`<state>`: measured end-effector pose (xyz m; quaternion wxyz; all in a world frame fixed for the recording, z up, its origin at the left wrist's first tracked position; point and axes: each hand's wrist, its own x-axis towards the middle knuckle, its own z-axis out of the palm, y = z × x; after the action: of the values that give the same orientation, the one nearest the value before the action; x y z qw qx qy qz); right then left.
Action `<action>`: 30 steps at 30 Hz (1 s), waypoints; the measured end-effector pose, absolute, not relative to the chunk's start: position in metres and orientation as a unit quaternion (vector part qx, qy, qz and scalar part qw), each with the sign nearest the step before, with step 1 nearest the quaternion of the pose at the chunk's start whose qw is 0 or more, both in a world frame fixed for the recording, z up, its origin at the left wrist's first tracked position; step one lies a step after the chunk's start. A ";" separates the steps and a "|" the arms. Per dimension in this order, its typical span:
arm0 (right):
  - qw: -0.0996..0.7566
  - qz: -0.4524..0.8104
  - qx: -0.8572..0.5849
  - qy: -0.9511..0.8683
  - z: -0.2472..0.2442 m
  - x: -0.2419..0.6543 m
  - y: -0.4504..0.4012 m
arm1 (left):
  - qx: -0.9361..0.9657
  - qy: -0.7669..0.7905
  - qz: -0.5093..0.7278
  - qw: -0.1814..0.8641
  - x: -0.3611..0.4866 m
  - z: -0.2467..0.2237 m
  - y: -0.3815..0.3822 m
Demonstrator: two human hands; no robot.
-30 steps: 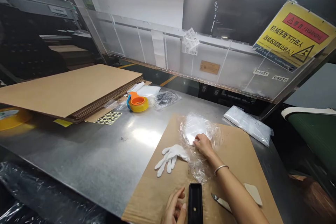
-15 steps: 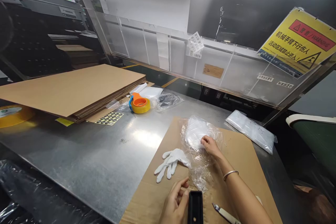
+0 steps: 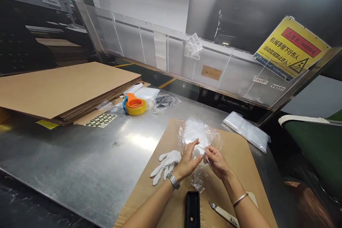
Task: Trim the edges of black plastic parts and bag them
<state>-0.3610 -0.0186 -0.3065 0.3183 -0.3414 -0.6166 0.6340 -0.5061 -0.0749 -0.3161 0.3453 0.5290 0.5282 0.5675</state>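
A crinkled clear plastic bag (image 3: 196, 130) with white gloves or folded white cloth inside lies on a brown cardboard sheet (image 3: 235, 146). My right hand (image 3: 217, 163) pinches the bag's film at its near right side. My left hand (image 3: 187, 161) rests over the bag with fingers stretched and thumb apart, its tip close to the right fingers. Beside my left wrist a loose white glove (image 3: 164, 165) lies flat. Nearer to me are a narrow black open box (image 3: 192, 206) and a pale-handled cutter (image 3: 224, 214) marked A26, both untouched.
Stacked cardboard sheets (image 3: 72, 85) cover the back left of the metal table (image 3: 88, 160). An orange tape dispenser (image 3: 134, 105) and a sticker sheet (image 3: 101, 120) sit beside them. Packed white bags (image 3: 247, 131) lie at right, below a clear barrier (image 3: 173, 55) with a warning sign (image 3: 294, 48).
My left hand has moved up and forward from beside the black box onto the bag. My right hand has drawn slightly nearer, pinching the film. The view has shifted slightly.
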 end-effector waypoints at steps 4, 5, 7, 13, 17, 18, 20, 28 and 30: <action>0.318 0.635 -0.352 -0.609 -0.304 -0.355 -0.019 | 0.557 0.520 0.534 0.365 -0.510 -0.313 -0.069; 0.316 0.630 -0.356 -0.613 -0.303 -0.353 -0.018 | 0.561 0.525 0.529 0.361 -0.511 -0.312 -0.068; 0.307 0.615 -0.364 -0.628 -0.300 -0.349 -0.016 | 0.566 0.538 0.520 0.347 -0.513 -0.309 -0.067; 0.262 0.577 -0.393 -0.666 -0.296 -0.343 -0.008 | 0.562 0.586 0.506 0.290 -0.513 -0.306 -0.066; 0.282 0.537 -0.414 -0.679 -0.295 -0.346 -0.013 | 0.513 0.618 0.548 0.234 -0.504 -0.308 -0.079; 0.289 0.523 -0.413 -0.687 -0.294 -0.348 -0.017 | 0.513 0.612 0.552 0.239 -0.500 -0.308 -0.083; 0.297 0.492 -0.406 -0.710 -0.291 -0.352 -0.026 | 0.525 0.589 0.552 0.269 -0.494 -0.309 -0.091; 0.298 0.422 -0.397 -0.759 -0.290 -0.359 -0.048 | 0.503 0.608 0.574 0.220 -0.490 -0.324 -0.111; 0.304 0.393 -0.404 -0.768 -0.290 -0.359 -0.054 | 0.500 0.633 0.570 0.158 -0.491 -0.328 -0.120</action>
<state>-0.3588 -0.0541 -0.2905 0.3040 -0.4041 -0.7680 0.3930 -0.4906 -0.1204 -0.3276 0.1581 0.4996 0.6332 0.5696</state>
